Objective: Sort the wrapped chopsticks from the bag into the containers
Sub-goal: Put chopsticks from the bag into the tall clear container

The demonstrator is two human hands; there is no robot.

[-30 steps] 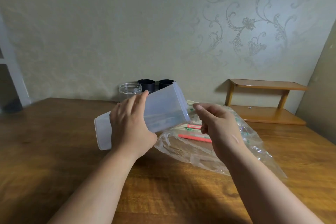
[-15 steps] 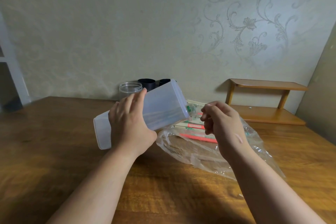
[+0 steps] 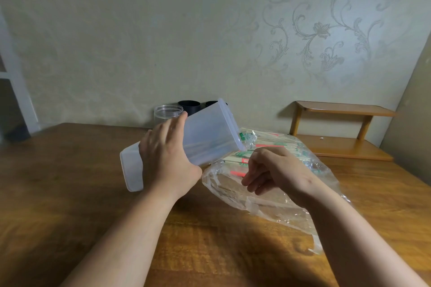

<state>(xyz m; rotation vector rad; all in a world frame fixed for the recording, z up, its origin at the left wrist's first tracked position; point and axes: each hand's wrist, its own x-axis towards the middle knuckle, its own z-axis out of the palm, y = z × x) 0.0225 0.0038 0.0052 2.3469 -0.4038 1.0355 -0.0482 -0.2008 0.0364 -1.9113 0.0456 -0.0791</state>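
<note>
While you work from the head view, the only one here, note the following.

Left hand (image 3: 168, 161): fingers and thumb wrapped around the middle of the translucent container (image 3: 210, 137). It is tilted, base low to the left, open mouth raised to the right and facing the bag (image 3: 268, 202). Whether anything lies inside it I cannot tell through the frosted wall.

Right hand (image 3: 275, 170): hovers above the bag's near opening, fingers loosely curled downward, nothing visible between them.

Wrapped chopsticks (image 3: 268, 145): inside the clear bag on the table (image 3: 70, 182), a loose flat stack with green and red printed sleeves, ends just beside the container's mouth.

Behind: a clear jar (image 3: 168, 113) and black cups (image 3: 189, 106) against the wall, and a wooden shelf (image 3: 342, 133) to the right.

Risks, as I judge them:
- The bag is thin and slack. Pull a sleeve out one-handed and the film may drag along, spilling the stack.
- With the container tilted this low, anything you feed in could slide back out if you raise the base further.
- The paper sleeves look alike at the ends. Grab several at once and the colours may get mixed.
- Your left elbow swing could knock the jar behind.
</note>
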